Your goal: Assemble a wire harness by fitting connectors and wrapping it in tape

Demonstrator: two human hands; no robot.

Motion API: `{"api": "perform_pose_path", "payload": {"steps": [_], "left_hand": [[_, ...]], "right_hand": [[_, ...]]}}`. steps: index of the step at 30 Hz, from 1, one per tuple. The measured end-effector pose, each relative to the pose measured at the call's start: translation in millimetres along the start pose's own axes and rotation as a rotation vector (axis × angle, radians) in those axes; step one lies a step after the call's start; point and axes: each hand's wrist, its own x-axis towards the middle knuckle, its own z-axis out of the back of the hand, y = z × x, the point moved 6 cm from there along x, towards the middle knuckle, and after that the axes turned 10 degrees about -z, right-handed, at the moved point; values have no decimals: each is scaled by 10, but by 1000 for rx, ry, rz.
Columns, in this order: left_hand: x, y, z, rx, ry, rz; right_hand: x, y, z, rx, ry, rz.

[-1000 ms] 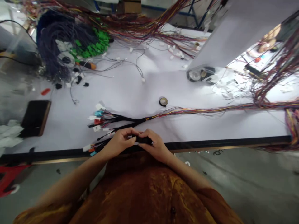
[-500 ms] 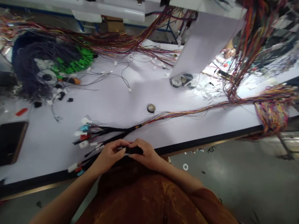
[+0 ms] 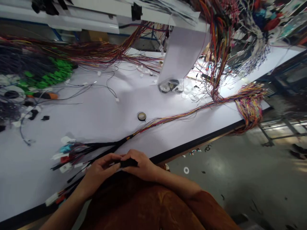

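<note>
At the table's front edge, close to my body, my right hand [image 3: 141, 166] grips a small black piece [image 3: 129, 163], possibly a roll of tape; its exact kind is unclear. My left hand [image 3: 99, 174] pinches at the left end of that same piece, thumb and forefinger closed. Just beyond my hands lies a wire harness [image 3: 165, 120], its branches wrapped in black [image 3: 99, 145]. These branches fan out leftward to white [image 3: 66, 167], red [image 3: 64, 159] and blue connectors [image 3: 65, 148]. Part of the lower branches is hidden by my left hand and forearm.
A small tape roll [image 3: 141, 120] lies behind the harness. Green connectors [image 3: 51, 75] on dark wires and an orange-handled tool [image 3: 51, 95] sit at left. A white post [image 3: 181, 52] rises at the back. Wire bundles hang [image 3: 219, 54] and lie [image 3: 250, 105] at right.
The view has swung to the right, so the table's things appear further left and the phone is out of sight. Both hands keep their hold on the black piece with little change.
</note>
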Motion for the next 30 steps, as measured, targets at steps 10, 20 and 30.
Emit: {"api": "perform_pose_path", "payload": {"steps": [10,20,30], "left_hand": [[71,-83,-13,-7,96,-36],[57,69,-214,-41,-184,-310],[-492,137,-218,252,33,-384]], "right_hand": [[-8,-26,66,65,-89,-39],[60,-8,53,256,-162,-101],[-115,245,-25,-228,214,-58]]}}
